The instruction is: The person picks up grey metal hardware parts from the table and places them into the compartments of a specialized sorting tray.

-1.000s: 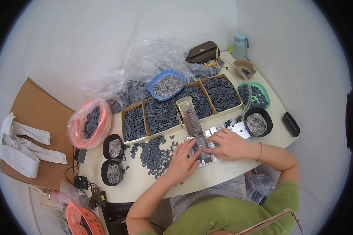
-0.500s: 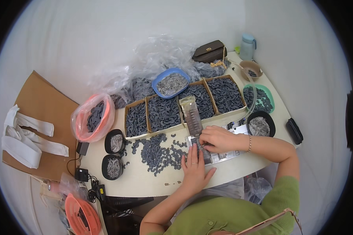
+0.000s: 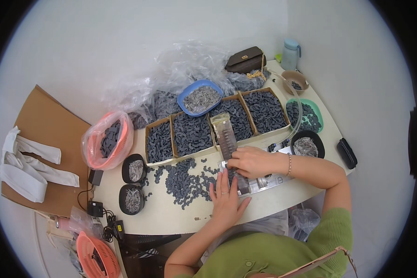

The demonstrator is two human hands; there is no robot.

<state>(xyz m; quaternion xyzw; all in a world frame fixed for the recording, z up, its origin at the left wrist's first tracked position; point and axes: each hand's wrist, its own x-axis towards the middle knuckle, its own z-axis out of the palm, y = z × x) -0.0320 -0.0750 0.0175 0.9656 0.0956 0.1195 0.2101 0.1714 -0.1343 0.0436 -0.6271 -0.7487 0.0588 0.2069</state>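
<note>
Left hand: fingers spread, tips at the metal plate.
Right hand: fingers curled over it; cannot tell if pinching.
Metal plate: on the counter, near boxes of grey pieces.

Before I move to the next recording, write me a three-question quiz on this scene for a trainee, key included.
1. Multiple choice: what colour is the tray of silver pieces at the back edge of the divided cardboard box?
a) green
b) pink
c) blue

2. True or false: the left hand, at the metal fixture, is the one with the bracelet at its wrist.

3. Count: how many black bowls of silver pieces stand on the table?

Key:
1. c.
2. False; the right hand has it.
3. Three: two left of the box, one on the right side of the table.
</note>
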